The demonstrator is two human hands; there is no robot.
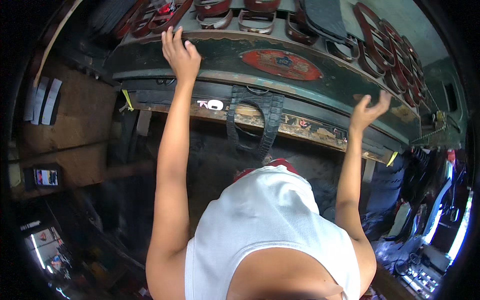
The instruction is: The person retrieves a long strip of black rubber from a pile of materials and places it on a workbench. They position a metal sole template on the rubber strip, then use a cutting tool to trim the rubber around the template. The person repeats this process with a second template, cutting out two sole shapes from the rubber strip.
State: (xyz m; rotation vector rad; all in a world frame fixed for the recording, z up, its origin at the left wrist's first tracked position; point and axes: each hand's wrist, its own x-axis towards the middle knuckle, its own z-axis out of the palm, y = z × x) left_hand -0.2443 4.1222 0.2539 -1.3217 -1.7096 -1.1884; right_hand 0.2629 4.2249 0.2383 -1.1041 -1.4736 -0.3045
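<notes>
Both arms reach forward to a wide dark green machine beam [215,55]. My left hand [183,59] lies against its front face, fingers stretched toward the upper edge, holding nothing. Farther right, my right hand [367,114] is at the same beam with thumb and fingers apart, nothing visible in it. Whether its fingertips touch the metal I cannot tell. Below the beam, between my arms, a black rubbery sheet [274,117] with a large sole-shaped opening hangs over the front edge of a worn wooden board [295,128].
Several dark red sole-shaped cutting dies [256,21] stand on top of the beam, beside a stack of dark sheets [324,20]. Yellow ties [128,100] mark the board's ends. Grey strips [51,102] lie on a brown surface at left. Clutter fills the lower right.
</notes>
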